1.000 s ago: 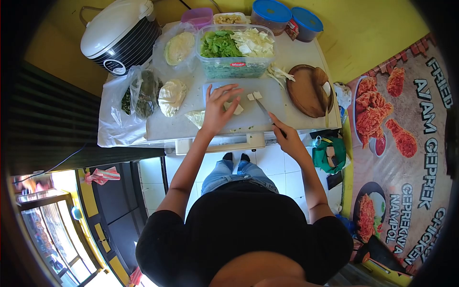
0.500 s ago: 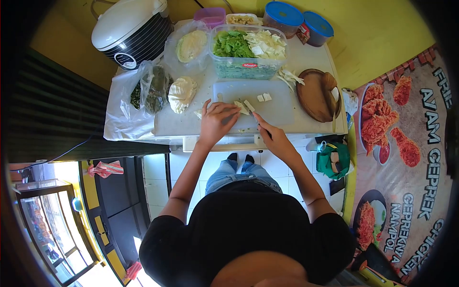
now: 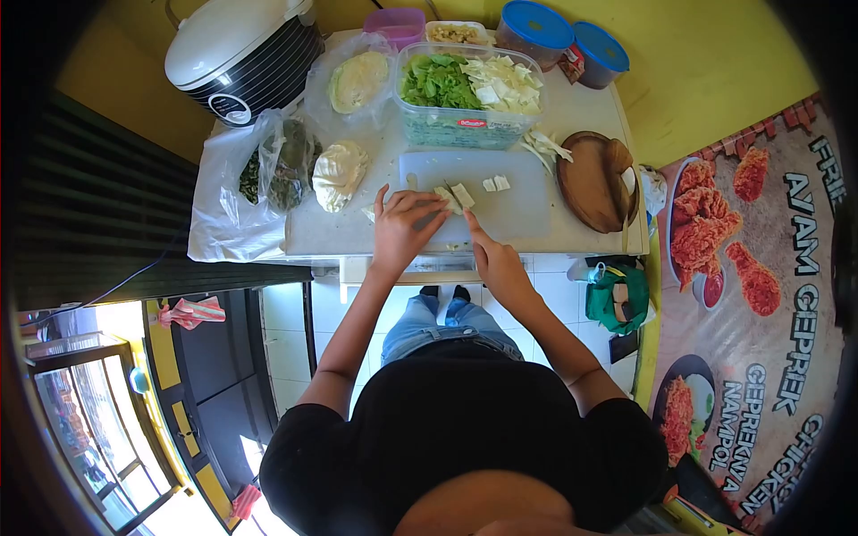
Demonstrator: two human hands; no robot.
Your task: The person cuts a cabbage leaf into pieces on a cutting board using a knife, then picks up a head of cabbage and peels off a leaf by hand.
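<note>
On a pale cutting board [image 3: 527, 210] lies a piece of white cabbage [image 3: 448, 197], pressed by the fingertips of my left hand [image 3: 404, 230]. My right hand [image 3: 503, 271] is closed round a knife, its index finger stretched forward toward the blade; most of the knife is hidden or too small to see well. Beside the held piece rests a cut cabbage strip [image 3: 463, 196]. A few small cut squares [image 3: 496, 183] lie farther right on the board. More pale cabbage shows at the left, partly behind my left hand.
Behind the board stands a clear tub [image 3: 465, 132] of chopped greens and cabbage. A peeled cabbage [image 3: 340, 176], a bagged cabbage half [image 3: 359, 82] and a plastic bag [image 3: 223, 210] are left. Cabbage scraps [image 3: 543, 150] and a wooden plate [image 3: 585, 192] are right.
My right hand has shifted slightly down and left with the knife. The cut strip sits a little to the left of where it was. My left hand stays nearly still on the cabbage.
</note>
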